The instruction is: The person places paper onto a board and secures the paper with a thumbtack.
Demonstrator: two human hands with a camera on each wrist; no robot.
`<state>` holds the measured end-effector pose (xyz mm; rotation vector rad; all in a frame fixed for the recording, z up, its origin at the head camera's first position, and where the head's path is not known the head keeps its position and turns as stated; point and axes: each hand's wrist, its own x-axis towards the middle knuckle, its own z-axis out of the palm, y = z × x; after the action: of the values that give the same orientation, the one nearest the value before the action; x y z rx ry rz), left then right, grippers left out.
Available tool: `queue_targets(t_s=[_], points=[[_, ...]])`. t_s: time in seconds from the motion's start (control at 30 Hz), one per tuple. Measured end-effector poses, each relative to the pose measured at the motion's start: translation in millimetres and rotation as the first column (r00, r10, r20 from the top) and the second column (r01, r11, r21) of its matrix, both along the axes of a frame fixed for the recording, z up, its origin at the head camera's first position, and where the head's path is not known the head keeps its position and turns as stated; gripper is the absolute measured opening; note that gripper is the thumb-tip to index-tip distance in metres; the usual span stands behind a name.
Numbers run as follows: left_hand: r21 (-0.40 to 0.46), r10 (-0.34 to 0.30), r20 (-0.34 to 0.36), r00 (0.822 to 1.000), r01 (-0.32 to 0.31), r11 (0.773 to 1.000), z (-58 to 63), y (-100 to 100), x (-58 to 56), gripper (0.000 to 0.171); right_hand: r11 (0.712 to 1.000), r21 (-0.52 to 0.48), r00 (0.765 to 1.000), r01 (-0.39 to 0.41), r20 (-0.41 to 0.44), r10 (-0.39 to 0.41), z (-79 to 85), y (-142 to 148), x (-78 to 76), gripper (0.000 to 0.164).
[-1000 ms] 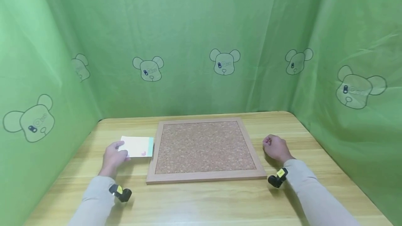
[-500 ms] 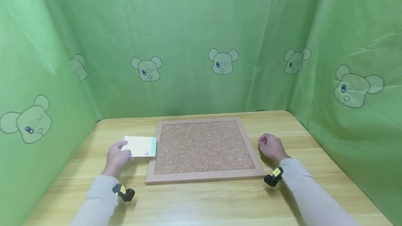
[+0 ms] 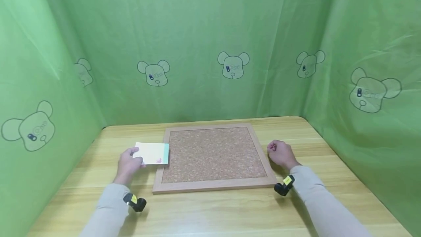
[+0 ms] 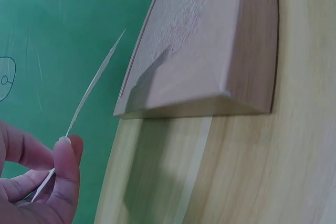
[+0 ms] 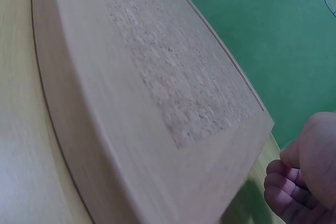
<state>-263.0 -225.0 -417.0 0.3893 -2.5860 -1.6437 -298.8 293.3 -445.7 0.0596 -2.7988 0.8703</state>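
My left hand (image 3: 129,164) pinches a cream paper note (image 3: 152,153) between thumb and fingers at its left side. A mint-green strip runs down the note's right edge, and a pink print sits near the bottom. Seen edge-on in the left wrist view, the thin note (image 4: 94,81) stands tilted above the table. Its right end overlaps the left frame of a cork board (image 3: 213,154) in the head view, casting a shadow there. Just past the board's right side is my right hand (image 3: 281,154), fingers curled and thumb against the index finger; no object shows in it.
The wood-framed board lies flat on a light wooden table (image 3: 197,211). Green curtains (image 3: 197,21) with bear-head prints enclose the back and both sides. Each wrist wears a small black camera (image 3: 135,202).
My left hand has carried the note rightward, so that it now overlaps the board's left frame. My right hand has shifted slightly left, toward the board, still curled.
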Motion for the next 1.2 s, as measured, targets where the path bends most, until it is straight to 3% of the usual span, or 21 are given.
queue_targets(t_s=[0.4, 1.2], points=[[0.033, -0.008, -0.014, 1.0, 0.009, 0.999, -2.6, 11, -2.0, 0.063, 0.999, -0.044, 0.998, 0.005, 0.055, -0.002, 0.6, -9, -3.9, 0.012], [0.058, -0.026, -0.011, 1.0, 0.027, 0.998, -1.4, 36, -8.2, 0.058, 0.999, -0.049, 0.998, -0.003, 0.064, 0.006, 8.5, -30, -4.1, 0.009]])
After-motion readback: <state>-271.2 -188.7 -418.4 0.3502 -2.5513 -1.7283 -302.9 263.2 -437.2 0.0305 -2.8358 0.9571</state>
